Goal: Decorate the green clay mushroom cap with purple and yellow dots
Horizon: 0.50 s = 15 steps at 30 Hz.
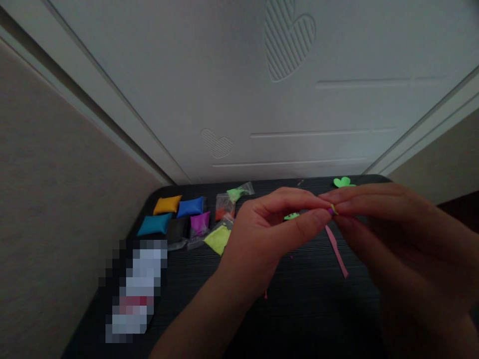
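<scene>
My left hand and my right hand meet above the dark table, fingertips pinched together on a tiny purple and yellow piece of clay. Both hands are closed in a pinch. Under them lies a pink stick tool, partly hidden by my right hand. A small green clay bit shows between my left fingers and the table.
Several small clay packets lie at the left: orange, blue, teal, black, magenta, yellow-green, red, green. A green clay shape sits at the far edge. A blurred-out item lies front left. A white door stands behind.
</scene>
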Motion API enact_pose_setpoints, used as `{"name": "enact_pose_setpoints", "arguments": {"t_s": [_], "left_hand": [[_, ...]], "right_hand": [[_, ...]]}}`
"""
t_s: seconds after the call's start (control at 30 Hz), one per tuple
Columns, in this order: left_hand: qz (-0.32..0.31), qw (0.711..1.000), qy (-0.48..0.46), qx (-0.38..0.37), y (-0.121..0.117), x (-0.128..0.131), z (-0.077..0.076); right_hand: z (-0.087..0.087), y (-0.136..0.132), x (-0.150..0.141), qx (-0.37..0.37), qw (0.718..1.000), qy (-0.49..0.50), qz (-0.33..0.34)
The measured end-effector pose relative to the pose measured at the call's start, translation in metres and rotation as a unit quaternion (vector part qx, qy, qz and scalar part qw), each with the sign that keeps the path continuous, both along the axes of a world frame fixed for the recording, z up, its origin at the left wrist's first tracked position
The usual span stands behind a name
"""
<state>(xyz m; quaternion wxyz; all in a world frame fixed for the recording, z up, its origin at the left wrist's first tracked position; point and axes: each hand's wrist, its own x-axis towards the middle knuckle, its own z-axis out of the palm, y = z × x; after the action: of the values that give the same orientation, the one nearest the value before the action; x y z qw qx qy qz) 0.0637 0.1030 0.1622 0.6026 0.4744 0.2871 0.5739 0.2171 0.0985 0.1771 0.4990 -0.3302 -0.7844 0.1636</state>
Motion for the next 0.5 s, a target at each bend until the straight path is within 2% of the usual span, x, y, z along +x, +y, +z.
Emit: {"name": "enact_pose_setpoints", "arguments": {"t_s": [0.5], "left_hand": [[0.019,0.999,0.038,0.013,0.0001,-0.0019,0.0036]], "right_hand": [[0.0005,0.0003,-0.0012,0.005,1.000,0.001,0.000]]}}
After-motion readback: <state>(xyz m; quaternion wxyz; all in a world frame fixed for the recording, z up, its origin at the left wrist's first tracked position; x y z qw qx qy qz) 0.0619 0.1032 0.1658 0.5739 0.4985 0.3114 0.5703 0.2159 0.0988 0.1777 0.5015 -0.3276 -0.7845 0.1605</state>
